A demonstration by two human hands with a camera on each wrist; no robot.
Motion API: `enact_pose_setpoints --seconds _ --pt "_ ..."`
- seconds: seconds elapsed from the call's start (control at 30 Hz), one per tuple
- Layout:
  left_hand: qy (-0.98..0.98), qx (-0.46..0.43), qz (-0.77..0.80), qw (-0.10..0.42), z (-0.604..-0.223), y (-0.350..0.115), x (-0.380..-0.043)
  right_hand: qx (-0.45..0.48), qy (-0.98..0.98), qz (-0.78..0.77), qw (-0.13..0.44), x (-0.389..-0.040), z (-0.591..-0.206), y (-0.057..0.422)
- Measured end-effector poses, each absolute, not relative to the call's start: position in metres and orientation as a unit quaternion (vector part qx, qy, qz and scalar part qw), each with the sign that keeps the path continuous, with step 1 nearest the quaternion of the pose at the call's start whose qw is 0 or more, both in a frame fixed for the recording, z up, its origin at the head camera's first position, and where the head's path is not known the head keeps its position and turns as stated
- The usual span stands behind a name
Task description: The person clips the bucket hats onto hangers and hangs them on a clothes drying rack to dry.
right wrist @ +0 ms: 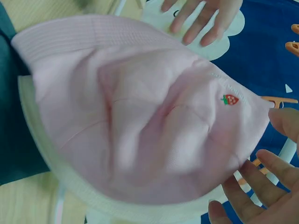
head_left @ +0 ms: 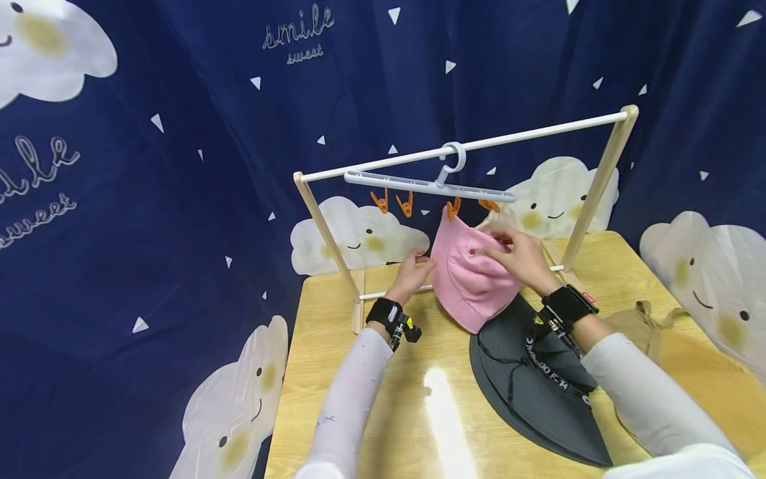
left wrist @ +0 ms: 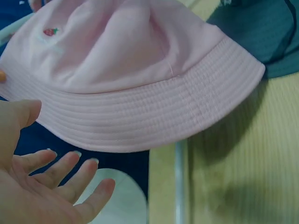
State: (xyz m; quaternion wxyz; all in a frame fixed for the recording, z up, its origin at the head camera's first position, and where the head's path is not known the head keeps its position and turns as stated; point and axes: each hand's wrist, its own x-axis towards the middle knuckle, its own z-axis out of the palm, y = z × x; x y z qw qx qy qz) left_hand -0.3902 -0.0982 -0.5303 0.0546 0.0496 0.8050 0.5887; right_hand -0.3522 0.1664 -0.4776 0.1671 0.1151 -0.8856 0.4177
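Observation:
A pink bucket hat (head_left: pixel 469 266) with a small strawberry patch (right wrist: pixel 230 100) hangs from an orange clip (head_left: pixel 453 209) under a light blue hanger (head_left: pixel 419 185). Beside its brim is my left hand (head_left: pixel 414 273); the left wrist view shows that hand (left wrist: pixel 46 182) with fingers spread and nothing held. My right hand (head_left: pixel 517 256) is at the hat's other side, its fingers (right wrist: pixel 261 186) loosely extended by the crown edge, seemingly touching it. Behind the pink hat, partly hidden, is a cream hat (head_left: pixel 505 218), close to another orange clip (head_left: pixel 489 205).
The hanger hooks over a white rod (head_left: pixel 538 134) on a wooden-legged rack. Two further orange clips (head_left: pixel 405 205) dangle at its left. A dark wide-brimmed hat (head_left: pixel 509 379) lies on the wooden table (head_left: pixel 335 372) below, with a tan hat (head_left: pixel 637 326) at the right.

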Motion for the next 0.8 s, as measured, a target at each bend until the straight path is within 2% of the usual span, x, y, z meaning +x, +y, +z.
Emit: enact_pose_setpoints --seconds 0.13,0.27,0.53,0.8 --pt "0.852 0.062 0.520 0.025 -0.512 -0.107 -0.386 0.103 -0.887 0.420 0.163 -0.345 -0.485 0.179" --pt "0.878 0.065 0.474 -0.030 -0.489 -0.111 -0.381 0.091 -0.888 0.419 0.164 -0.335 -0.499 0.194" --pt "0.887 0.035 0.448 -0.107 -0.445 -0.114 -0.381 0.052 -0.908 0.396 0.124 -0.321 -0.549 0.224" --pt "0.911 0.029 0.352 -0.215 -0.421 -0.111 -0.392 0.027 -0.926 0.363 0.097 -0.314 -0.602 0.249"
